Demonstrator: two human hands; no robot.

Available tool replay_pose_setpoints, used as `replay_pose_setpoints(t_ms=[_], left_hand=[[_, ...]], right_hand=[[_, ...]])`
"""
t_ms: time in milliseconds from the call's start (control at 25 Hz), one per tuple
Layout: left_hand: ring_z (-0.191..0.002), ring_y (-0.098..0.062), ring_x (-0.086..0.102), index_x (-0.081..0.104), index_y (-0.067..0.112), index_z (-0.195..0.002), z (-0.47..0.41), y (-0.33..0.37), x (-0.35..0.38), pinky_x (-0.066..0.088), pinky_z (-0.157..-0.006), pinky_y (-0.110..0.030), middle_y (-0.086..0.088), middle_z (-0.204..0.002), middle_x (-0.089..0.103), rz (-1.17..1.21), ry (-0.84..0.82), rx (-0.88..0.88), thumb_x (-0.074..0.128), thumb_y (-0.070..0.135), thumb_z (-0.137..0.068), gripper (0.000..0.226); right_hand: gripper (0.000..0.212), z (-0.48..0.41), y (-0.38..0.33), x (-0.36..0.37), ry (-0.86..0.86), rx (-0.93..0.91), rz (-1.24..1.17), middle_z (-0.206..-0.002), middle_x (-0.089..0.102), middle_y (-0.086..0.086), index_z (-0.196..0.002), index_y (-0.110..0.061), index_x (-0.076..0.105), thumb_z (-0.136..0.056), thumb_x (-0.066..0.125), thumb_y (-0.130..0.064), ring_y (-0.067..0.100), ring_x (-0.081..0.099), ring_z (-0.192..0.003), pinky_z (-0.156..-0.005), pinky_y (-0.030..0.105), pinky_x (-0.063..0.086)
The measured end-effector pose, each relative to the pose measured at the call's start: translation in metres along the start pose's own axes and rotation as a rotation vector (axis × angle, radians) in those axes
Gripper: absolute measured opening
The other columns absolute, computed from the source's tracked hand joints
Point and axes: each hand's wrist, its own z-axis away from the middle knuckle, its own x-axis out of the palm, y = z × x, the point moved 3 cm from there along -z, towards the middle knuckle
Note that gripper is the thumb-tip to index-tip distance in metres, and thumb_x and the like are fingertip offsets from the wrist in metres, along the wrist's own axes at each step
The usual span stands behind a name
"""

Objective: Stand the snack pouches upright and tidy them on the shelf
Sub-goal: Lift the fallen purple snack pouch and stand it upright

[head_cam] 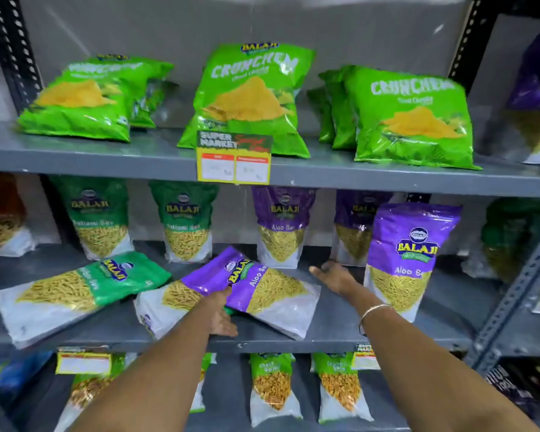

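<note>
Purple foil, glossy and slick: my left hand (220, 310) grips the fallen purple-and-clear Aloo Sev pouch (250, 291) on the grey metal middle shelf (340, 341), its long axis running from 10 o'clock, where the top points, to 4 o'clock. My right hand (334, 277) lies open and empty at its 2 o'clock. Lifted carelessly, it could slip off the shelf's front edge or topple the standing purple pouch (409, 257) at 3 o'clock.

On the middle shelf (387, 335), the left hand (220, 313) grips the lower edge of a purple pouch (262, 291) lying tilted on its side. The right hand (332, 275) reaches flat and empty past it, just beside an upright purple pouch (409, 257). A green pouch (75, 291) lies flat at left.
</note>
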Motion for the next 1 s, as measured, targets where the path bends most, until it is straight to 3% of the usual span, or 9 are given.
replay_pose_setpoints(t_ms=[80,200,320,480,640,760,840,880,1000], left_hand=[[-0.126,-0.046,0.041,0.02,-0.001,-0.146,-0.013,0.001,0.016,0.022,-0.114,-0.053,-0.027,-0.141,0.039,0.135,-0.019,0.016,0.039,0.044,-0.093,0.072],[-0.12,-0.045,0.047,0.036,-0.003,-0.14,-0.027,-0.001,0.018,0.024,-0.113,-0.051,-0.027,-0.1,0.057,0.22,0.075,0.068,0.036,0.041,-0.095,0.062],[-0.136,-0.04,0.036,0.038,-0.006,-0.137,-0.028,0.001,0.019,0.027,-0.113,-0.05,-0.03,-0.139,0.044,0.283,0.128,0.11,0.032,0.041,-0.096,0.062],[-0.127,-0.04,0.048,0.048,0.003,-0.115,-0.016,0.012,0.024,0.036,-0.105,-0.052,-0.027,-0.136,0.05,0.218,0.192,0.21,0.026,0.047,-0.096,0.053],[-0.081,-0.03,0.06,0.048,0.007,-0.11,0.01,0.033,0.027,0.04,-0.099,-0.053,-0.02,-0.093,0.063,0.13,0.154,0.315,0.031,0.047,-0.094,0.046],[-0.109,-0.034,0.06,0.051,0.01,-0.12,0.031,0.05,0.026,0.041,-0.095,-0.051,-0.022,-0.125,0.061,0.015,0.102,0.406,0.035,0.047,-0.093,0.048],[-0.106,-0.028,0.067,0.054,0.01,-0.107,0.049,0.06,0.023,0.04,-0.099,-0.053,-0.019,-0.108,0.071,-0.051,0.072,0.44,0.036,0.047,-0.093,0.044],[-0.1,-0.026,0.07,0.056,0.008,-0.107,0.055,0.064,0.022,0.04,-0.101,-0.053,-0.016,-0.094,0.075,-0.084,0.07,0.452,0.036,0.047,-0.093,0.046],[-0.106,-0.034,0.062,0.048,0.006,-0.123,0.065,0.069,0.02,0.042,-0.101,-0.052,-0.013,-0.107,0.065,-0.172,0.081,0.481,0.036,0.05,-0.092,0.055]], right_hand=[[0.042,-0.02,0.01,0.006,-0.141,-0.029,-0.036,-0.071,0.048,0.002,-0.063,-0.015,0.051,-0.089,0.046,-0.048,0.02,0.05,-0.082,-0.08,0.027,0.029],[0.058,-0.038,0.018,0.024,-0.405,0.041,-0.187,-0.123,0.054,0.009,-0.122,-0.008,0.056,-0.085,0.051,-0.053,0.022,0.047,-0.117,-0.094,0.029,0.033],[0.042,-0.036,0.019,0.027,-0.564,0.08,-0.175,-0.097,0.051,0.004,-0.102,-0.013,0.057,-0.082,0.057,-0.05,0.017,0.047,-0.09,-0.075,0.026,0.035],[0.04,-0.027,0.024,0.026,-0.585,0.063,-0.207,-0.079,0.049,-0.002,-0.095,-0.016,0.055,-0.074,0.068,-0.047,0.016,0.046,-0.083,-0.07,0.027,0.04],[0.054,0.008,0.017,0.023,-0.563,0.058,-0.239,-0.078,0.047,0.001,-0.097,-0.013,0.058,-0.06,0.081,-0.044,0.014,0.046,-0.074,-0.067,0.03,0.045],[0.103,0.025,0.014,0.028,-0.423,0.018,-0.304,-0.095,0.055,0.005,-0.11,0.0,0.056,-0.029,0.086,-0.056,0.019,0.055,-0.085,-0.054,0.028,0.049],[0.117,0.036,0.009,0.033,-0.351,-0.031,-0.372,-0.096,0.059,0.007,-0.113,0.004,0.055,-0.02,0.085,-0.061,0.019,0.056,-0.084,-0.052,0.024,0.045],[0.109,0.043,0.004,0.032,-0.328,-0.051,-0.413,-0.094,0.06,0.007,-0.109,0.005,0.057,-0.025,0.086,-0.058,0.018,0.056,-0.082,-0.051,0.02,0.043],[0.058,0.062,-0.009,0.029,-0.305,-0.066,-0.524,-0.091,0.06,0.008,-0.094,-0.008,0.061,-0.049,0.087,-0.034,0.017,0.054,-0.077,-0.046,0.011,0.04]])
